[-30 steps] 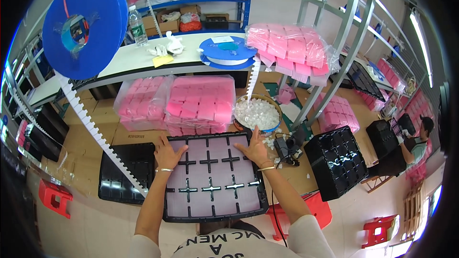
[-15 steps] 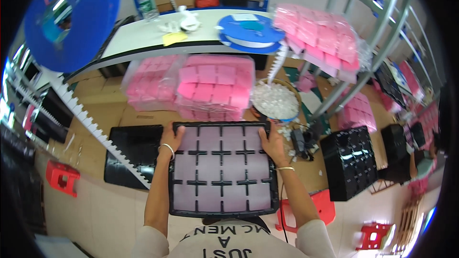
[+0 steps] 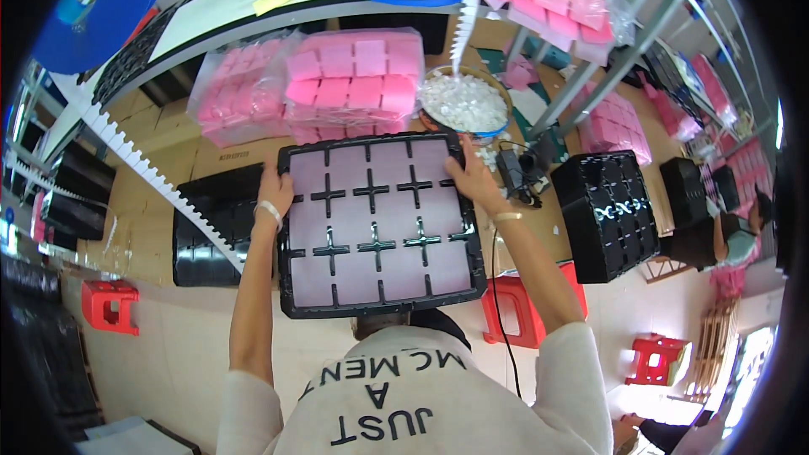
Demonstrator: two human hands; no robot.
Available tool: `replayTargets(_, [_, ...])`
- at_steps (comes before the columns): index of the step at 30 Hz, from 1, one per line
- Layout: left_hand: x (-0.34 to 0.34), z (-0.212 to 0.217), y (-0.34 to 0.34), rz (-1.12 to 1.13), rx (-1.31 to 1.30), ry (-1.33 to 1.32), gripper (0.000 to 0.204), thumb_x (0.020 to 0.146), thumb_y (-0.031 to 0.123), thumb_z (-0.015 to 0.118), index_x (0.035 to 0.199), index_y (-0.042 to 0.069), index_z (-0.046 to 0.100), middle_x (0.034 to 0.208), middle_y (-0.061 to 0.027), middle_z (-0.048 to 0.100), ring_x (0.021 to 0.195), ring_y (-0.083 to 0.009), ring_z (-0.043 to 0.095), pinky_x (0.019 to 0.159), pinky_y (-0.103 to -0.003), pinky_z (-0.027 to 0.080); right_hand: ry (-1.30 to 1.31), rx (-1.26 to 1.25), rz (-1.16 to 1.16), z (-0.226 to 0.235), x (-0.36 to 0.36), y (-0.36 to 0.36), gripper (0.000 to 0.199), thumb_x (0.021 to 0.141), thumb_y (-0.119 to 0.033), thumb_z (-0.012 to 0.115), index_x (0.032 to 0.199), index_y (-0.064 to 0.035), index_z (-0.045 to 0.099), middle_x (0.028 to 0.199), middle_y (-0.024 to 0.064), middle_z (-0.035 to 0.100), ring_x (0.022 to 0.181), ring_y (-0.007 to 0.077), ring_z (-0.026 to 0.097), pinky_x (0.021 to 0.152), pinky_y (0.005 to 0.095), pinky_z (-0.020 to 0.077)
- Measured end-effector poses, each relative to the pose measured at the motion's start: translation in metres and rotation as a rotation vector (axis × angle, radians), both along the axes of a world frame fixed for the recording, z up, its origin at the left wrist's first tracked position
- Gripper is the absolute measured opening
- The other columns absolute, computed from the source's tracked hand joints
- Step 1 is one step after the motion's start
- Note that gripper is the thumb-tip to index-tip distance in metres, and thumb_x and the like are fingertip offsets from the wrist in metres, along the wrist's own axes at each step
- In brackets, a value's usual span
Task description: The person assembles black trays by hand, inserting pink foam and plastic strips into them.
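Note:
A black plastic tray (image 3: 383,310) with cross-shaped dividers is held up in front of my body, slightly tilted. Pale pink sheet material (image 3: 396,278) shows flat in its cells. My left hand (image 3: 276,192) is closed on the tray's upper left edge, fingers partly hidden behind the rim. Gripping the upper right edge is my right hand (image 3: 474,175), its thumb on the rim. Behind my left forearm, a stack of black trays (image 3: 202,240) sits on the brown work surface, partly covered by a white notched strip (image 3: 139,164).
Bagged pink foam packs (image 3: 354,76) lie beyond the tray, beside a bowl of small white pieces (image 3: 463,101). More black trays (image 3: 602,215) are stacked at right, near a black adapter (image 3: 518,173). Red stools (image 3: 518,312) stand on the floor; a person (image 3: 737,232) is at far right.
My view has tipped down, so the bench and packs sit higher in the picture. The tray stays in both hands and is now slightly rotated.

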State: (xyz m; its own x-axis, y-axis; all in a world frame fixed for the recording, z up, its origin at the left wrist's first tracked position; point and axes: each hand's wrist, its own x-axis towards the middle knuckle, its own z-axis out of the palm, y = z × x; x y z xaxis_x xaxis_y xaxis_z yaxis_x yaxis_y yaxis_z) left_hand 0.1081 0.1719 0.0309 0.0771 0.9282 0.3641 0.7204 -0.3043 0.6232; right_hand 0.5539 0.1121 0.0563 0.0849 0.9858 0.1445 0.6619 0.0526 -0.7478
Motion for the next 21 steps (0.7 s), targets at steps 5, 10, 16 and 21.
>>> replayTargets(5, [0.031,0.043,-0.130,-0.003,-0.365,-0.213,0.113,0.083,0.035,0.080,0.158,-0.001,0.003,0.158,-0.0309,0.026,0.146,-0.0390,0.031,0.119,-0.042,0.027,-0.080,-0.128,0.014,0.039,-0.008,-0.141,0.121,0.081,-0.050,0.077,0.158,0.0029,0.001,0.161,0.0312,0.020,0.149,0.0403,0.026,0.120,0.0399,0.0267])
replayTargets(10, [0.026,0.061,-0.200,-0.026,-0.581,-0.406,0.124,0.070,0.016,0.088,0.161,0.007,0.004,0.150,-0.0229,0.043,0.136,-0.0315,0.045,0.116,-0.038,0.032,0.211,-0.301,0.054,0.039,-0.023,-0.198,0.129,0.075,-0.033,0.085,0.160,-0.0080,-0.008,0.166,0.0246,0.005,0.154,0.0343,0.010,0.123,0.0366,0.0160])
replayTargets(16, [-0.003,0.055,-0.197,-0.250,-0.747,-0.684,0.120,0.069,0.000,0.078,0.162,0.010,0.003,0.156,-0.0156,0.036,0.140,-0.0251,0.038,0.118,-0.036,0.026,0.450,-0.439,0.167,0.047,-0.008,-0.197,0.123,0.078,-0.015,0.081,0.161,-0.0150,-0.009,0.167,0.0203,0.007,0.155,0.0296,0.008,0.123,0.0352,0.0140])
replayTargets(21, [-0.002,0.063,-0.200,-0.244,-0.693,-0.530,0.123,0.065,-0.011,0.072,0.163,0.013,0.000,0.163,-0.0131,0.025,0.148,-0.0241,0.024,0.121,-0.034,0.017,0.296,-0.365,0.092,0.049,-0.021,-0.201,0.120,0.077,-0.004,0.079,0.162,-0.0156,-0.004,0.168,0.0185,0.005,0.154,0.0273,0.012,0.121,0.0340,0.0182])
